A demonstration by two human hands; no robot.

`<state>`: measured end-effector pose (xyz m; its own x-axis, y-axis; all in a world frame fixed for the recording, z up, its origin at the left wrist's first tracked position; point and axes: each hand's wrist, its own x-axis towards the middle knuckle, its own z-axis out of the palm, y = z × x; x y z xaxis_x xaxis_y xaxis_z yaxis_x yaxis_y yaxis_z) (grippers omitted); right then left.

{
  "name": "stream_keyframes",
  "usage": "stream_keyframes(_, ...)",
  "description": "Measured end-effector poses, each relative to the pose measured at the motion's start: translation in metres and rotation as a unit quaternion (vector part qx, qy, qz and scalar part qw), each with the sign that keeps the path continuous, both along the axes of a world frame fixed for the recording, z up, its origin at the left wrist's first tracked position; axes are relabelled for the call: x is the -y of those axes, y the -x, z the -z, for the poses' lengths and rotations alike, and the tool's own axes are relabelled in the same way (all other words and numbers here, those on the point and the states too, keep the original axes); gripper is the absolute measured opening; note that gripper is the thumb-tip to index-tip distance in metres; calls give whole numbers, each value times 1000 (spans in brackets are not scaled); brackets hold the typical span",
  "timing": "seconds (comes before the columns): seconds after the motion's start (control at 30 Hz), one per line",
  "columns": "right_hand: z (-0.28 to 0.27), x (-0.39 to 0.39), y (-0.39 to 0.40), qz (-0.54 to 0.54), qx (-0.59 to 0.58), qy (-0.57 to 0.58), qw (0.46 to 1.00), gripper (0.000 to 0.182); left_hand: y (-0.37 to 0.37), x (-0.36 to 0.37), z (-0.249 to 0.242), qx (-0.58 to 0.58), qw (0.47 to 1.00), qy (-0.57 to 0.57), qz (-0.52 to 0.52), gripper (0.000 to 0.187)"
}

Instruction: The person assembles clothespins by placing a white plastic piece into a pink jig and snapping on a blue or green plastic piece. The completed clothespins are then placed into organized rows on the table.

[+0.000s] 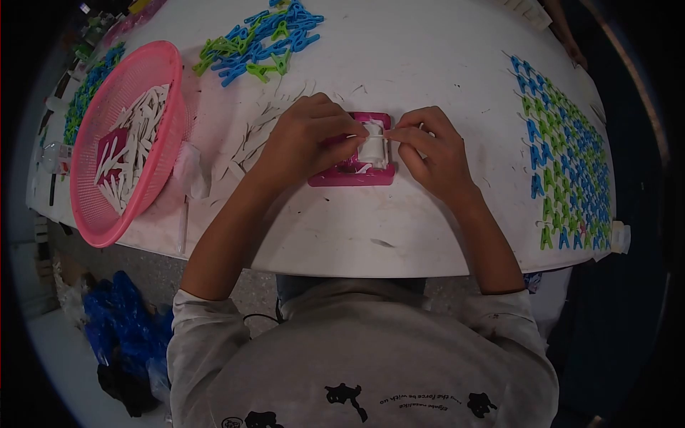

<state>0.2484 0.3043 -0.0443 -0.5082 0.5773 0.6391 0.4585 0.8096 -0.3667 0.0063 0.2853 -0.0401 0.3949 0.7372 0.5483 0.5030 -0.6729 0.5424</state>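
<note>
In front of me on the table lies a magenta tray (353, 180) with a white block-like piece (372, 153) in it, whose exact kind I cannot make out. My left hand (310, 139) reaches over the tray's left side, thumb and fingers pinched together. From the right comes my right hand (434, 150), also in a pinch, at the tray's right edge. A thin white strip (376, 136) appears to run between the two sets of fingertips, across the white piece. Loose white strips (246, 146) are scattered on the table beside my left hand.
A pink mesh basket (178, 100) of white strips leans at the left. Blue and green clothespins (260, 39) are heaped at the back, and rows of clothespins (564, 157) cover the right side. Another person's arm (564, 32) shows at the far right. Blue plastic bags (121, 321) lie below left.
</note>
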Motion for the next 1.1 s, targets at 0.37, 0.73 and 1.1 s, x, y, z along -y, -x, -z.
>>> stream_keyframes(0.37, 1, -2, 6, -4, 2, -36, 999, 26, -1, -1, 4, 13, 1000, -6, 0, 22)
stream_keyframes(0.73, 2, -3, 5, -8, 16, -38, 999, 32, -2, -2, 6, 24, 1000, -9, 0, 21)
stream_keyframes(1.1, -2, -3, -2, -15, 20, -19, 1000, 26, 3, 0, -2, 27, 1000, 2, 4, 20)
